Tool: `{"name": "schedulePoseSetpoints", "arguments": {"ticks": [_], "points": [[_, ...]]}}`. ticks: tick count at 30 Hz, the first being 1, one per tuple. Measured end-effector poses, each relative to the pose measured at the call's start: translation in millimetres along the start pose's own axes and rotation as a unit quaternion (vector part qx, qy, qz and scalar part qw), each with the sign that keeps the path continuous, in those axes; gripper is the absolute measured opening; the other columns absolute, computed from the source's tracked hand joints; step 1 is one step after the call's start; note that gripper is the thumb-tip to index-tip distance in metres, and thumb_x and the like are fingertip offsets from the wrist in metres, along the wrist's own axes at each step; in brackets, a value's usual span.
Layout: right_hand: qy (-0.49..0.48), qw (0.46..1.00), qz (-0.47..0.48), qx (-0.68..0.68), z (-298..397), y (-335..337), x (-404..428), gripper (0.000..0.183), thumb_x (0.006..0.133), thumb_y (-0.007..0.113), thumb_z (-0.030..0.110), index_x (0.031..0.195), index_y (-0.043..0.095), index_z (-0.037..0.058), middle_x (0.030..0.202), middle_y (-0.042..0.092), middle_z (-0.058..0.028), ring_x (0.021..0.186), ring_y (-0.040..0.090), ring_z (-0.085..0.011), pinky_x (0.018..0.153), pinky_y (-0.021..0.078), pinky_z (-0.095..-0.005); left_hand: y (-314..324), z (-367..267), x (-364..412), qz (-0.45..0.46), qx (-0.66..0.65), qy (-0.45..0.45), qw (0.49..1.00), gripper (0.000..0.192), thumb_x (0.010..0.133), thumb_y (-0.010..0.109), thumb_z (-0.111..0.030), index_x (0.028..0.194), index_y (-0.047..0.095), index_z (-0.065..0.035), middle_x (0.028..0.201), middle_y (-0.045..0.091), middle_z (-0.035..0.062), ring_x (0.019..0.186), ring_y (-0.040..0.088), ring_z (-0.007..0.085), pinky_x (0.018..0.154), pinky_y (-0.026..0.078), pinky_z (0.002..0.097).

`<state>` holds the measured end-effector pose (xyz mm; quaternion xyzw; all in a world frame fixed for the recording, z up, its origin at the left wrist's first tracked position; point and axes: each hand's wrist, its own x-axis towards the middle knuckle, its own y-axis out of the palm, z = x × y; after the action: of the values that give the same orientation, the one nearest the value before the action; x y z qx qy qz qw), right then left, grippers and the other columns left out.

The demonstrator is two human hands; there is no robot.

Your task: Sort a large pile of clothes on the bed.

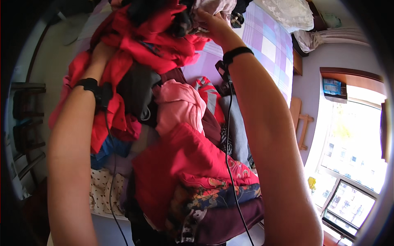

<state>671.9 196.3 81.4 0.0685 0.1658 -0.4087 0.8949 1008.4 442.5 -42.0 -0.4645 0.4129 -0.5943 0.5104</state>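
Note:
Both arms reach forward over a heap of clothes on a bed. My left hand (pixel 104 53) is pushed in among the folds of a red garment (pixel 147 50), which hide its fingers. At the far side of the heap, my right hand (pixel 212 26) grips a pale pink garment (pixel 227 6), thumb on top of the cloth. Dark clothing (pixel 180 24) lies bunched between the hands. Nearer to me are a dark grey garment (pixel 138 86), a salmon-pink one (pixel 180 104) and a red one with a floral-patterned part (pixel 184 153).
A checked purple bedsheet (pixel 261 40) shows beyond the clothes. Grey-blue trousers (pixel 238 129) and a heart-print cloth (pixel 106 190) lie nearby. Thin black cables (pixel 228 147) hang from both wrist straps. A window (pixel 351 147) is at right; a dark rack (pixel 29 117) stands at left.

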Motion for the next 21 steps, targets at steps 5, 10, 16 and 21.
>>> {"name": "schedulePoseSetpoints", "arguments": {"ticks": [5, 10, 16, 21], "points": [[-0.079, 0.987, -0.107, -0.092, -27, -35, -111, 0.068, 0.094, 0.071, 0.03, 0.15, 0.044, 0.003, 0.113, 0.071, -0.0159, 0.091, 0.075, -0.0272, 0.06, 0.0594, -0.0352, 59, 22, -5, -0.079, 0.058, 0.049, 0.994, 0.036, 0.096, 0.049, -0.022, 0.125, 0.064, -0.0068, 0.123, 0.067, 0.0196, 0.111, 0.066, 0.0371, 0.094, 0.051, 0.0455], [0.137, 0.959, -0.1, -0.227, -64, -127, -245, 0.049, 0.096, 0.069, 0.03, 0.136, 0.063, 0.0016, 0.103, 0.073, -0.0081, 0.087, 0.071, -0.0173, 0.067, 0.0579, -0.0312, 60, 17, -14, -0.001, -0.17, -0.151, 0.974, 0.045, 0.095, 0.053, -0.034, 0.131, 0.062, -0.0082, 0.126, 0.066, 0.0243, 0.116, 0.062, 0.0445, 0.096, 0.048, 0.0494], [0.186, 0.9, -0.231, -0.319, -119, -246, -383, 0.05, 0.083, 0.079, 0.031, 0.121, 0.073, 0.0001, 0.103, 0.076, -0.0153, 0.085, 0.072, -0.0215, 0.071, 0.0586, -0.0323, -136, -98, -65, 0.007, -0.53, -0.296, 0.795, 0.064, 0.095, 0.062, -0.034, 0.149, 0.046, -0.0037, 0.151, 0.051, 0.0184, 0.141, 0.047, 0.0339, 0.114, 0.036, 0.0381], [0.31, 0.889, -0.185, -0.281, -169, -291, -448, 0.115, 0.071, 0.086, 0.061, 0.158, 0.037, 0.0048, 0.149, 0.05, -0.0272, 0.132, 0.055, -0.0351, 0.103, 0.0492, -0.0453, -285, -200, -115, -0.088, -0.326, -0.249, 0.908, 0.05, 0.09, 0.073, -0.02, 0.131, 0.054, 0.0011, 0.122, 0.059, 0.0203, 0.108, 0.059, 0.0348, 0.095, 0.048, 0.0426]]}}
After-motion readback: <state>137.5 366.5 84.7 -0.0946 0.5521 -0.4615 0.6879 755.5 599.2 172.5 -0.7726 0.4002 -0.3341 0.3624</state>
